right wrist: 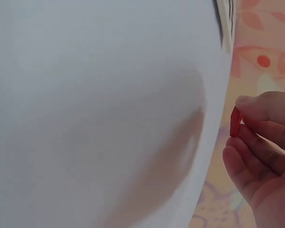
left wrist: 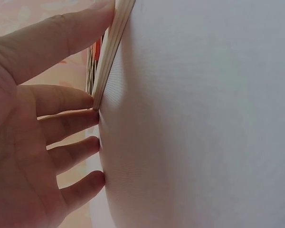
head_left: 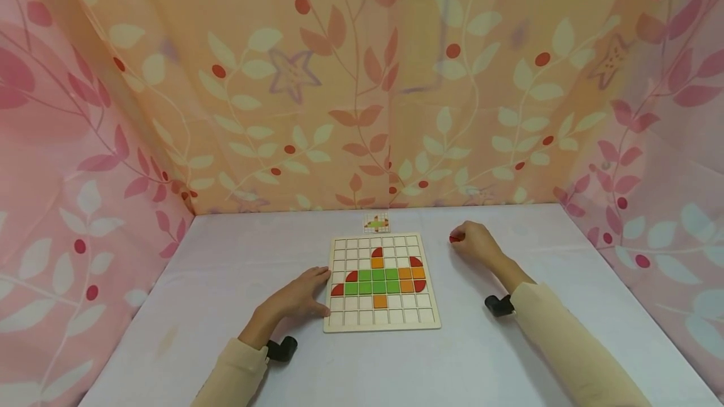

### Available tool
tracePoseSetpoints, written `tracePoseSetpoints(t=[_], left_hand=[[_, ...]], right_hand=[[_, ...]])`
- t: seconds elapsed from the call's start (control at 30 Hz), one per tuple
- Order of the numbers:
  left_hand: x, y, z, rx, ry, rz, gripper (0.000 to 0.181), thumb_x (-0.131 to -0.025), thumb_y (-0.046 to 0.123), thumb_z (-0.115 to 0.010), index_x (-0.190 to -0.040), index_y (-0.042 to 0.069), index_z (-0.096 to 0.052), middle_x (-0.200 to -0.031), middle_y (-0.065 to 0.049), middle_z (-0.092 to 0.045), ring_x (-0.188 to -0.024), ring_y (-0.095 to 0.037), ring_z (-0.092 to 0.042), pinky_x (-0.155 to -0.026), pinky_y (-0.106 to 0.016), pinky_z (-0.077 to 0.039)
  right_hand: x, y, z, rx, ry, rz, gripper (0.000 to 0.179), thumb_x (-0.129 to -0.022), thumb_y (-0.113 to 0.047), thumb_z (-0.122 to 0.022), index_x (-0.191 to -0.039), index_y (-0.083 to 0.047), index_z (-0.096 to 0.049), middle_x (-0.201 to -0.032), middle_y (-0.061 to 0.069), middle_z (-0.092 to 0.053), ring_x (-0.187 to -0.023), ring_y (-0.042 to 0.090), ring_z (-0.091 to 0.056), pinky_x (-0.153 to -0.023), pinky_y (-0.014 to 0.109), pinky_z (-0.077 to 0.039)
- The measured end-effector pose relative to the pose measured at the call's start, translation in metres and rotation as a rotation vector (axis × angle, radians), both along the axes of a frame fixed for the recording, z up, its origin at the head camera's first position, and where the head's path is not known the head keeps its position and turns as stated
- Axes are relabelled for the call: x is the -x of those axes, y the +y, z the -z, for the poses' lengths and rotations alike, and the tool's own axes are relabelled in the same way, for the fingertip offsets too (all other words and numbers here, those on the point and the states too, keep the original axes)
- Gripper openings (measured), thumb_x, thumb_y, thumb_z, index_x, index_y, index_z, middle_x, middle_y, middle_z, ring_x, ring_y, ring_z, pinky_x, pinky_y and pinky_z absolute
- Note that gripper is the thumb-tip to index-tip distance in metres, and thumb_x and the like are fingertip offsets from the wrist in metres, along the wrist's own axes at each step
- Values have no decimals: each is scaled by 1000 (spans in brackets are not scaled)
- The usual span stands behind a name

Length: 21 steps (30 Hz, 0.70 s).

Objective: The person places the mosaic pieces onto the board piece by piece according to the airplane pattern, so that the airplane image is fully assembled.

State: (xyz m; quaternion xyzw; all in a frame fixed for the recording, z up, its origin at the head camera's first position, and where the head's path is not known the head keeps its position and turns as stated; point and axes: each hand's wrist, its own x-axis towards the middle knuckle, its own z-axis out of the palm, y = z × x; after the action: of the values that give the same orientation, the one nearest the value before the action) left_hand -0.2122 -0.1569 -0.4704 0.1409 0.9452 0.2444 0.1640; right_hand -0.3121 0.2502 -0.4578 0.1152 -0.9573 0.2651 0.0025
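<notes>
A wooden grid board [head_left: 334, 322] lies on the table, with green, orange and red tiles set in its squares. Green squares [head_left: 378, 281] make two rows across the middle. Orange squares [head_left: 380, 301] and rounded red pieces [head_left: 337, 290] sit around them. My left hand [head_left: 302, 294] rests at the board's left edge, thumb and fingertips touching its side, fingers fairly straight. To the right of the board, above the table, my right hand [head_left: 474, 242] pinches a small red tile [right wrist: 235, 121] between thumb and fingers.
A small pattern card [head_left: 376, 223] with a coloured grid picture lies just behind the board. The white-covered table [head_left: 226, 256] is bounded by flowered cloth [head_left: 351, 80] at the back and both sides. Each wrist carries a black camera [head_left: 281, 348].
</notes>
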Motion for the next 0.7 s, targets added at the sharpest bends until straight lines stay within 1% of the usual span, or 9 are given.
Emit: tracePoseSetpoints(t=[0.13, 0.33, 0.43, 0.57, 0.7], left_hand=[[0, -1, 0, -14, 0, 1, 89, -75, 24, -84, -148, 3, -39, -158, -11, -33, -148, -34, -25, -118, -52, -27], [-1, -2, 0, -18, 5, 6, 88, -76, 22, -83, -148, 2, -39, -158, -12, -33, -148, -35, -25, -118, -53, -27], [-1, -1, -2, -30, -4, -10, 87, -75, 22, -84, -148, 2, -39, -158, -12, -34, -148, -34, -25, -118, -52, -27], [-2, 1, -5, -31, -23, -30, 87, -75, 22, -84, -148, 4, -39, -158, -12, -33, -148, -33, -25, -118, -53, -27], [-2, 1, -4, -23, -27, -28, 88, -75, 23, -84, -149, 4, -39, -158, -11, -33, -148, -34, -25, -118, -53, -27]], right_hand=[[-9, -4, -4, 20, 31, 1, 22, -85, -7, -70, -103, 6, -71, -96, 18, -67, -87, 28, -60, -84, 46, -54], [-19, -7, -6, 39, 69, -33, 19, -84, -6, -71, -100, 3, -73, -92, 15, -66, -84, 25, -60, -78, 42, -53], [-24, -9, -8, 51, 81, -49, 17, -83, -6, -72, -98, 2, -74, -90, 12, -66, -83, 24, -60, -76, 40, -53], [-30, -14, -12, 64, 91, -77, 17, -82, -5, -73, -98, 1, -74, -90, 11, -66, -84, 23, -60, -77, 40, -54], [-36, -21, -14, 64, 92, -105, 18, -82, -5, -74, -99, 0, -74, -91, 9, -67, -85, 23, -62, -79, 41, -56]])
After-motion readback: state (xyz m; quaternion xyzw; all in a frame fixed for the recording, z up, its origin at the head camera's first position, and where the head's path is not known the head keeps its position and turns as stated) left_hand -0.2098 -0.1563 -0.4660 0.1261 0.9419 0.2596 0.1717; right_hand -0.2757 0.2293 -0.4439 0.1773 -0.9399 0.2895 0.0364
